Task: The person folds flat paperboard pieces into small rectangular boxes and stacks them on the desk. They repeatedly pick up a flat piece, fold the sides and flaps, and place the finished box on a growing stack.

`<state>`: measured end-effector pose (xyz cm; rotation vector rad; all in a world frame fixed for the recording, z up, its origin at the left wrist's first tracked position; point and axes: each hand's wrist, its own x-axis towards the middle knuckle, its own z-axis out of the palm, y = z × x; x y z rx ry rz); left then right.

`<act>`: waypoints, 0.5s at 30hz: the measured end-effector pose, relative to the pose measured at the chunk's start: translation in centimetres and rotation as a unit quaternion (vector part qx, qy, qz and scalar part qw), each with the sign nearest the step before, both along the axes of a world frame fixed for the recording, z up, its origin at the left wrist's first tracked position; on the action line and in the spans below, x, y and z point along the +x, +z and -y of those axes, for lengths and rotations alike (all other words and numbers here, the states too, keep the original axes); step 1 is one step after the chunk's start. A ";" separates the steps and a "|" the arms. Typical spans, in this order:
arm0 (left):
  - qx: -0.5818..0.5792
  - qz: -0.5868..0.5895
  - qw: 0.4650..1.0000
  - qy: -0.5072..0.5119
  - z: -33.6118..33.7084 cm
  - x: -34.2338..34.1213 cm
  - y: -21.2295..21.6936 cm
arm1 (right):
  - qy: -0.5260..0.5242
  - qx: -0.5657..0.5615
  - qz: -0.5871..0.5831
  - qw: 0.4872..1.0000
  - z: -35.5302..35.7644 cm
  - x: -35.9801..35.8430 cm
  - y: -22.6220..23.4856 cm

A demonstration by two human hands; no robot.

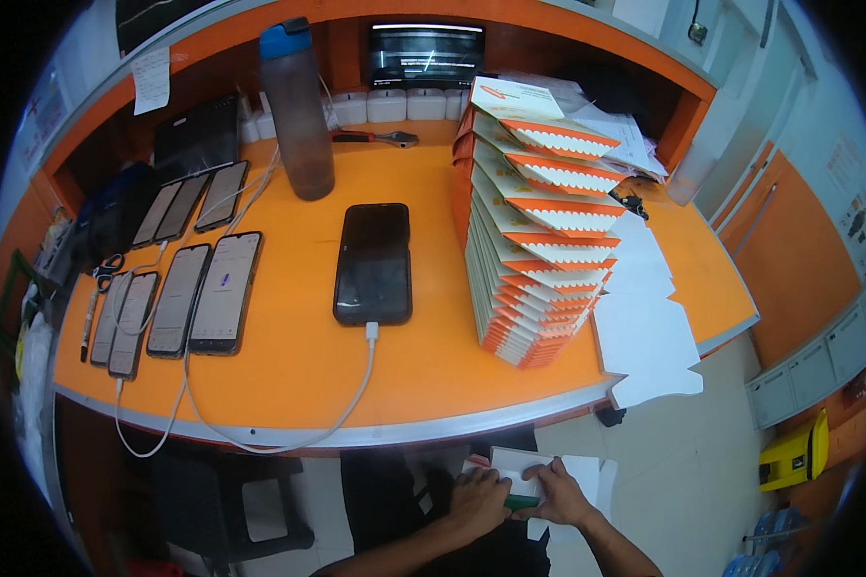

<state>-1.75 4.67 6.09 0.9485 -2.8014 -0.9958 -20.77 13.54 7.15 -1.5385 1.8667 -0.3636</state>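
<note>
Both my hands are low in the picture, below the front edge of the orange table (423, 375). My left hand (475, 502) and my right hand (558, 492) together grip a small white flat box with a green edge (517, 471) over my lap. On the table a black phone (373, 263) lies face up with a white cable (351, 409) plugged into its near end. A tall stack of orange and white flat boxes (534, 231) stands to its right.
Several phones (202, 288) lie in rows at the table's left, some on cables. A grey bottle with a blue cap (296, 111) stands at the back. White paper sheets (645, 317) lie at the right edge. A black stool (231, 500) sits under the table.
</note>
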 end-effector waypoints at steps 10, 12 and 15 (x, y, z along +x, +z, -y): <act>-0.004 -0.095 0.995 -0.020 -3.1 3.3 -0.9 | -0.356 -0.178 0.074 0.914 -5.8 -2.9 -3.4; -0.039 -0.128 0.991 -0.018 -3.6 4.1 -0.6 | -0.431 -0.179 0.000 0.885 -6.8 -3.0 -3.8; -0.067 -0.163 0.984 -0.034 -4.3 4.1 -0.3 | -0.409 -0.162 -0.203 0.875 -9.7 -5.2 -6.4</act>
